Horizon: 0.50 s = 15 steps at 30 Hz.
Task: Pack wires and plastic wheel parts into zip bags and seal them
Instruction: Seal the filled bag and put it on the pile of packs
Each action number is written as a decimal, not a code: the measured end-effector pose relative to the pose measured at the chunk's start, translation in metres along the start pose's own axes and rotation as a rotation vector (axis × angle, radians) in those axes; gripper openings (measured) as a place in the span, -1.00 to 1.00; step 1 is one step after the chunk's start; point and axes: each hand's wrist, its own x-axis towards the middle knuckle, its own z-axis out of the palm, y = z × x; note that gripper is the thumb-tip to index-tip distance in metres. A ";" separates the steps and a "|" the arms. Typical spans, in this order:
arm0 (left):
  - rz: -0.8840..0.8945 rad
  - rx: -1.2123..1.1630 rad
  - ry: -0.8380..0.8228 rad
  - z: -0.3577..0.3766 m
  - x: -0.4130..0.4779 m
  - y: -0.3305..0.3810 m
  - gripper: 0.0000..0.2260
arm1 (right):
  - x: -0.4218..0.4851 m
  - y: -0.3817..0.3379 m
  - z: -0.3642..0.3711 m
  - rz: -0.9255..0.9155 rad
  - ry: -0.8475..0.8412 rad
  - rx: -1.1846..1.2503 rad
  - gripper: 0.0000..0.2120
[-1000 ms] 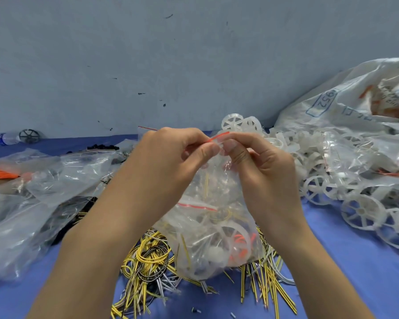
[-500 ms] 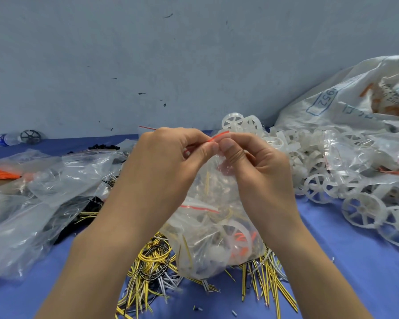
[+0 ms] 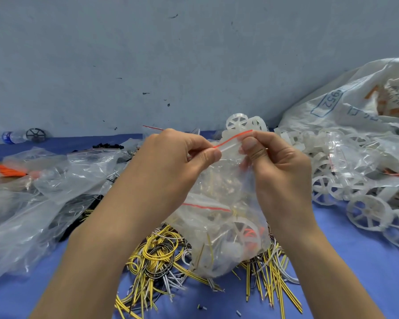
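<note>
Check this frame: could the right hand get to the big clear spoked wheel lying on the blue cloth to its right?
Probably not right away. The right hand is pinching the zip bag's red strip together with the left hand. Once it lets go, bare blue cloth leaves the way to the wheel open.

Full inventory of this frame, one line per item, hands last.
zip bag: one, clear with red seal strip, held up at centre, filled with wires and a white wheel part
wires: loose pile, mostly yellow-black, some white, on the blue table under the bag
wheel parts: heap, translucent white, right side of the table
large sack: one, white with blue print, far right against the wall
plastic bags: several, clear, crumpled at left
orange wires: one bundle, far left
water bottle: one, clear with blue label, lying far left by a dark wheel
table: blue
left hand: pinches the seal strip
right hand: pinches the seal strip
</note>
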 end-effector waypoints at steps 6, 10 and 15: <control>-0.012 0.006 -0.120 -0.006 -0.003 -0.005 -0.86 | 0.006 0.005 -0.007 0.051 0.072 0.000 -0.85; -0.033 0.014 -0.151 -0.012 -0.005 -0.012 -0.85 | 0.012 0.004 -0.018 0.092 0.118 0.019 -0.88; -0.017 0.042 -0.152 -0.018 -0.007 -0.017 -0.90 | 0.018 0.006 -0.031 0.157 0.168 0.081 -0.90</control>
